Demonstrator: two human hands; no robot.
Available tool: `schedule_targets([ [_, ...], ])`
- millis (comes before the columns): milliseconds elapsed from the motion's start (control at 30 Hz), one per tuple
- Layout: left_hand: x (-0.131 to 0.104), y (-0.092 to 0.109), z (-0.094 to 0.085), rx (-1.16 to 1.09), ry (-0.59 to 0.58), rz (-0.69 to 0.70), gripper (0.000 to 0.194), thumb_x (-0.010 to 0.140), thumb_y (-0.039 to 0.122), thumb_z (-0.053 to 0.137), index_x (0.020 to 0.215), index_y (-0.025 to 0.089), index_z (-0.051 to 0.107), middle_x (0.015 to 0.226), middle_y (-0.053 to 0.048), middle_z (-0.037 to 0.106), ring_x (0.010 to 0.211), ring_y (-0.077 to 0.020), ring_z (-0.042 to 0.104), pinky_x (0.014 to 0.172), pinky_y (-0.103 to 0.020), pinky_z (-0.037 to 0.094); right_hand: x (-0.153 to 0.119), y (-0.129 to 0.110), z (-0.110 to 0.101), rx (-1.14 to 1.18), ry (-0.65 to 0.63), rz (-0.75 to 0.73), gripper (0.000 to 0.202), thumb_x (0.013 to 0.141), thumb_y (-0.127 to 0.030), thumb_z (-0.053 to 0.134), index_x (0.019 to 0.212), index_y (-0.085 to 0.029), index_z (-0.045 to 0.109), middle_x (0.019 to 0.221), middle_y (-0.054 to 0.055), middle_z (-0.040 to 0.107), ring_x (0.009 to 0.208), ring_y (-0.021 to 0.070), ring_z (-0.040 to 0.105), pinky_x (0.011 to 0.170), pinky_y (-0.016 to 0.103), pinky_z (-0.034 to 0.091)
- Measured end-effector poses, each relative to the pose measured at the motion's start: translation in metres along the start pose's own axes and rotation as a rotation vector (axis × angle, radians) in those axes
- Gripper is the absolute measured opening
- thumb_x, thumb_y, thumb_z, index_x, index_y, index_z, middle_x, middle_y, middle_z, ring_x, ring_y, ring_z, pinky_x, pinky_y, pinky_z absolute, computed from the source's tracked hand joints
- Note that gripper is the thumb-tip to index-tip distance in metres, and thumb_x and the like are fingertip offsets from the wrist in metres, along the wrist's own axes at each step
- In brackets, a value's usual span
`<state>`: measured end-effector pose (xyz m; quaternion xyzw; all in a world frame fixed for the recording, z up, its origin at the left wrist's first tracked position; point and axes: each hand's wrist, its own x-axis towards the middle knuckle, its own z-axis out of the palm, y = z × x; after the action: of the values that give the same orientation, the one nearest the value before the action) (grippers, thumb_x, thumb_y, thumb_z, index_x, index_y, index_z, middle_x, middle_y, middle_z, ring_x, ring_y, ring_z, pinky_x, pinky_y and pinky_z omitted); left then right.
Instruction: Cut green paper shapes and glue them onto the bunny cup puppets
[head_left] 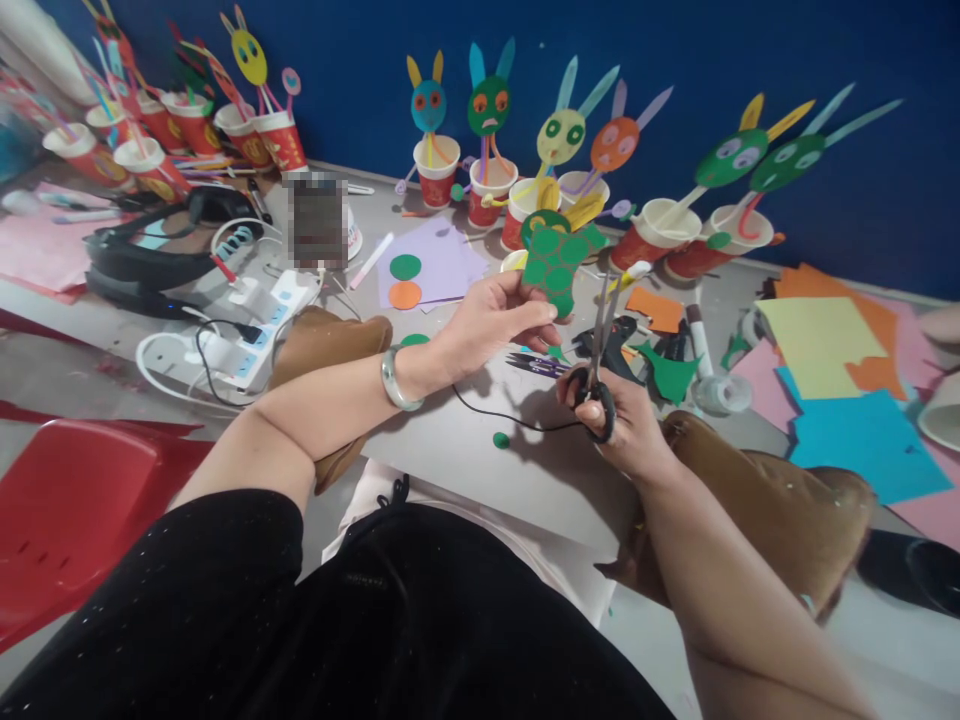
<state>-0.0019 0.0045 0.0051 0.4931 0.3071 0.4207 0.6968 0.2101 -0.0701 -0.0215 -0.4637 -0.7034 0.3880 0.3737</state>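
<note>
Seemingly at a cutting step, my left hand pinches green paper at upper centre while my right hand grips scissors; a next snip would need careful lining-up.

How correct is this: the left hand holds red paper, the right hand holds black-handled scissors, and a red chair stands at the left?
One colour is wrong: the paper is green, as the head view shows. The left hand does hold it, the right hand holds black-handled scissors, and a red chair stands at the left.
</note>
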Motion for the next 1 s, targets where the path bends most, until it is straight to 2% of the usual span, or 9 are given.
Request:
schedule_targets([
  [300, -0.0015, -0.0018, 0.0014, -0.036, -0.044, -0.016, 0.030, 0.088, 0.026, 0.081, 0.096, 0.019, 0.054, 0.079, 0.004, 0.072, 0.067, -0.0096, 0.074, 0.068, -0.024, 0.060, 0.0023, -0.0036, -0.0010, -0.001, -0.152, -0.022, 0.073, 0.081, -0.095, 0.062, 0.075, -0.022, 0.059, 0.070, 0.002, 0.058, 0.067, 0.0179, 0.052, 0.065, 0.034, 0.040],
  [533, -0.0035, -0.0046, 0.0006, -0.046, -0.098, -0.038, 0.031, 0.084, 0.024, 0.085, 0.093, 0.018, 0.057, 0.074, 0.006, 0.068, 0.065, -0.0086, 0.072, 0.066, -0.023, 0.060, 0.0022, -0.0068, -0.0008, 0.021, -0.149, -0.032, 0.073, 0.082, -0.094, 0.061, 0.076, -0.022, 0.058, 0.069, 0.002, 0.057, 0.067, 0.0182, 0.051, 0.064, 0.033, 0.040],
  [800, -0.0051, -0.0065, 0.0029, -0.055, -0.132, -0.087, 0.046, 0.074, 0.037, 0.096, 0.091, 0.018, 0.057, 0.069, 0.006, 0.068, 0.064, -0.0091, 0.072, 0.062, -0.021, 0.058, 0.0003, -0.0049, -0.0009, 0.033, -0.130, -0.027, 0.073, 0.081, -0.094, 0.060, 0.075, -0.022, 0.058, 0.070, 0.002, 0.057, 0.067, 0.0183, 0.051, 0.066, 0.034, 0.041],
  [1000, -0.0062, -0.0058, 0.0041, -0.050, -0.135, -0.115, 0.049, 0.073, 0.040, 0.097, 0.092, 0.018, 0.058, 0.070, 0.005, 0.069, 0.065, -0.0097, 0.072, 0.065, -0.023, 0.059, 0.0018, -0.0087, -0.0005, 0.022, -0.127, 0.022, 0.077, 0.076, -0.099, 0.059, 0.072, -0.022, 0.057, 0.069, 0.003, 0.059, 0.066, 0.0193, 0.051, 0.065, 0.035, 0.042],
])
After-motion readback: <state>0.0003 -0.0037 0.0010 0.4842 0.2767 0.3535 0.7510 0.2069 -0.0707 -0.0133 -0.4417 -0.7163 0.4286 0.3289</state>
